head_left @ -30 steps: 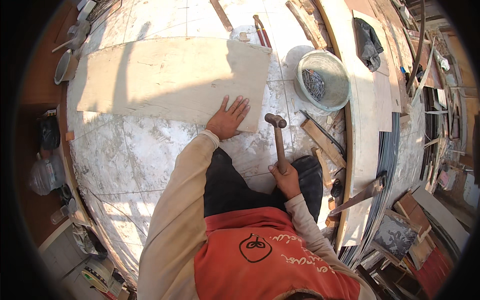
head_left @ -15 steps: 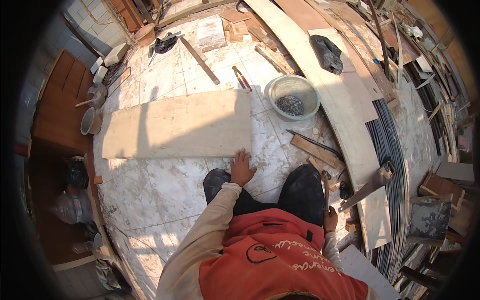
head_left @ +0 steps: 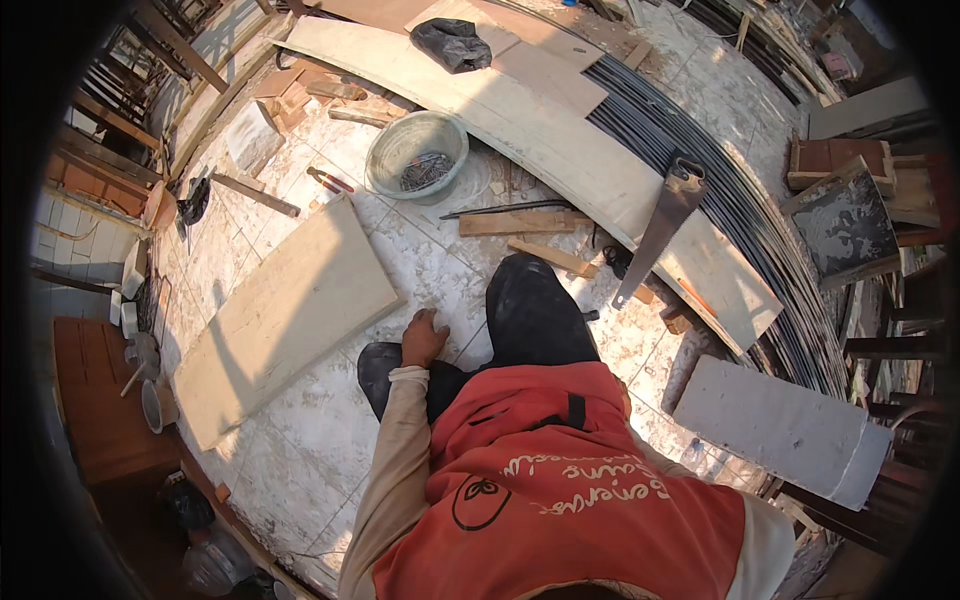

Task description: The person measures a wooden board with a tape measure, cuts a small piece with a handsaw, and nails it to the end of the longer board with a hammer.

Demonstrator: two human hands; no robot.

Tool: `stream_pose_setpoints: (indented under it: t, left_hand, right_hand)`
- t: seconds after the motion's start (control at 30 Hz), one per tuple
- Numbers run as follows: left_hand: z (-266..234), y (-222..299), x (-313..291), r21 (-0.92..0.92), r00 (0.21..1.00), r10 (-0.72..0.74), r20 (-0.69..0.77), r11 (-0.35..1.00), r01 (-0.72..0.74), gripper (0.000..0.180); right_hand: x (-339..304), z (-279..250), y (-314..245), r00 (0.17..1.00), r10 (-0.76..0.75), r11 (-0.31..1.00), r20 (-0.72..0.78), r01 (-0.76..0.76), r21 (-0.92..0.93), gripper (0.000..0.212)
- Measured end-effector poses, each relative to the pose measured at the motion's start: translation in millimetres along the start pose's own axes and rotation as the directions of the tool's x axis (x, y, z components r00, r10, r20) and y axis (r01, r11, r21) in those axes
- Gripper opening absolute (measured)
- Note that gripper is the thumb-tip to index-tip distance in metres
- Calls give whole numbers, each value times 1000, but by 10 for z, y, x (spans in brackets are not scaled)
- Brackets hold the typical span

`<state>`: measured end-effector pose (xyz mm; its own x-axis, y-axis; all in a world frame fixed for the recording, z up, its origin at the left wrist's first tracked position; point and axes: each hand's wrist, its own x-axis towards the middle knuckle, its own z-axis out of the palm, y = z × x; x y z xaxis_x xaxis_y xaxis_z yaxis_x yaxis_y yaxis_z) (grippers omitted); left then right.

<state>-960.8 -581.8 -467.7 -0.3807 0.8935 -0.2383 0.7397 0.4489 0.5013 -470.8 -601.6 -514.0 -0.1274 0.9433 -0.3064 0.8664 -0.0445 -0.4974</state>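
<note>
My left hand is over my left knee, its fingers curled in with nothing seen in them. It is apart from the near corner of a pale wooden board, which lies flat on the floor to the left. My right hand is out of sight, hidden by my red-clad torso. A small dark tip shows beside my right knee; I cannot tell what it belongs to. To the right, a handsaw stands tilted against a long plank.
Ahead stands a grey bucket of nails, with red-handled pincers to its left. Wood offcuts lie before me. Dark rods run past the plank. A grey block sits at right; a black bag rests on the plank.
My view has swung right. My left hand has come off the board's edge and its fingers have curled. My right hand, earlier around a hammer's handle, has gone out of sight.
</note>
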Motion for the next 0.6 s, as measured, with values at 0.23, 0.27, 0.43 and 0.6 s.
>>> stream_pose_setpoints:
  t: [0.23, 0.27, 0.43, 0.6]
  left_hand:
    - [137, 190, 151, 82, 953, 49, 298, 994, -76, 60]
    - [96, 64, 90, 100, 949, 32, 312, 993, -66, 60]
    - [78, 40, 135, 149, 910, -35, 412, 988, -29, 60]
    - [97, 114, 266, 132, 914, 24, 405, 988, -84, 58]
  right_hand:
    - [347, -123, 92, 989, 62, 987, -137, -41, 154, 43]
    - [512, -230, -229, 984, 171, 953, -49, -153, 261, 44]
    - [1062, -771, -980, 903, 292, 24, 315, -336, 942, 61]
    - [1314, -930, -1175, 963, 197, -110, 184, -165, 980, 20]
